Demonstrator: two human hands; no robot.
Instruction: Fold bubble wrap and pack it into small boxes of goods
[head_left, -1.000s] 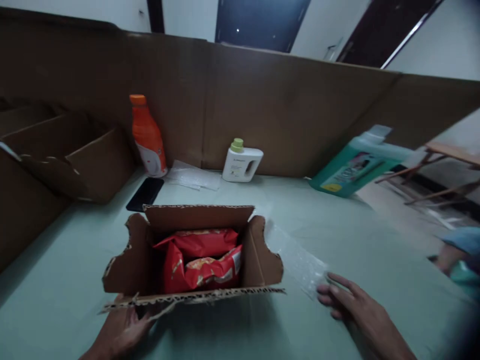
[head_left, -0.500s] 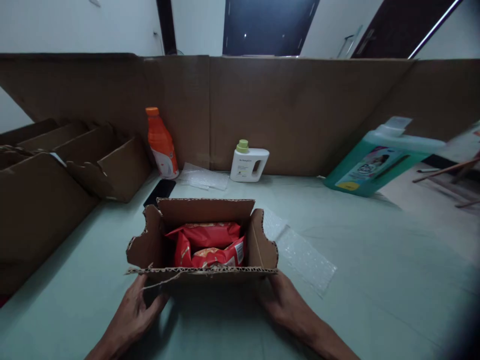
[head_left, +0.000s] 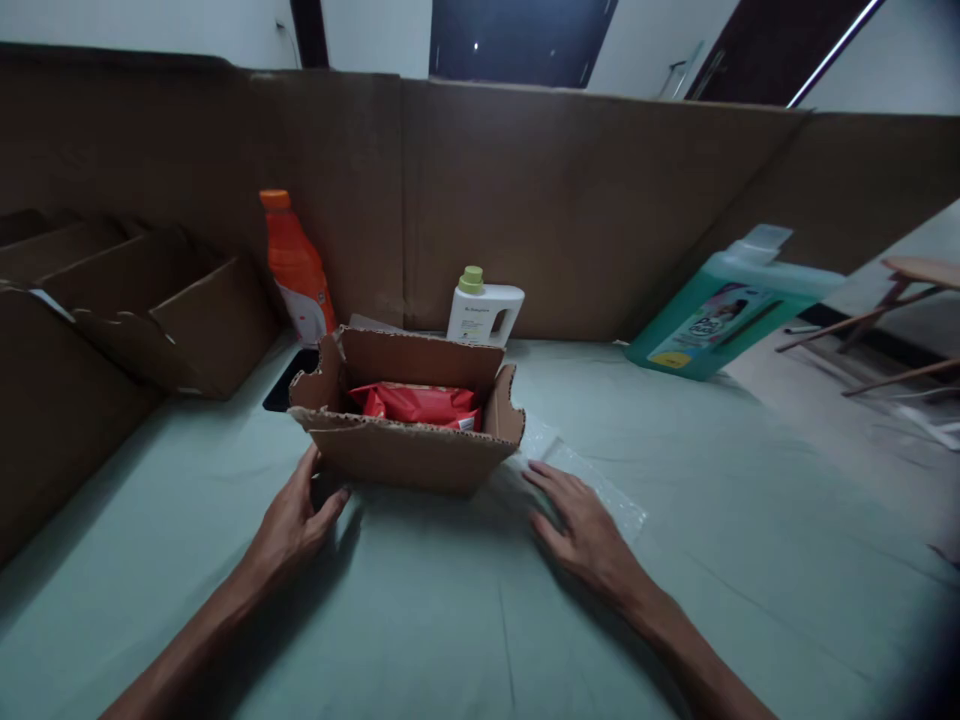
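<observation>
An open-topped cardboard box (head_left: 405,455) stands on the pale green cloth, turned slightly. Red shiny packets (head_left: 420,402) lie inside it, their lower parts hidden by the front wall. My left hand (head_left: 300,515) is at the box's lower left corner, thumb and fingers apart; whether a fingertip touches the cardboard I cannot tell. To the right of the box, my right hand (head_left: 581,520) is apart from it, fingers spread, low over the cloth. Bubble wrap (head_left: 600,485) lies flat beside and partly under that hand.
Behind the box stand an orange bottle (head_left: 300,265) and a white jug with a green cap (head_left: 486,310). A black phone (head_left: 283,385) lies left of it. More cardboard boxes (head_left: 202,335) line the left side. A large green jug (head_left: 720,315) leans at right, before a cardboard wall (head_left: 555,190).
The box has moved away from me, covering part of the white jug's base. My right hand has come off its side. The whole view has shifted a little.
</observation>
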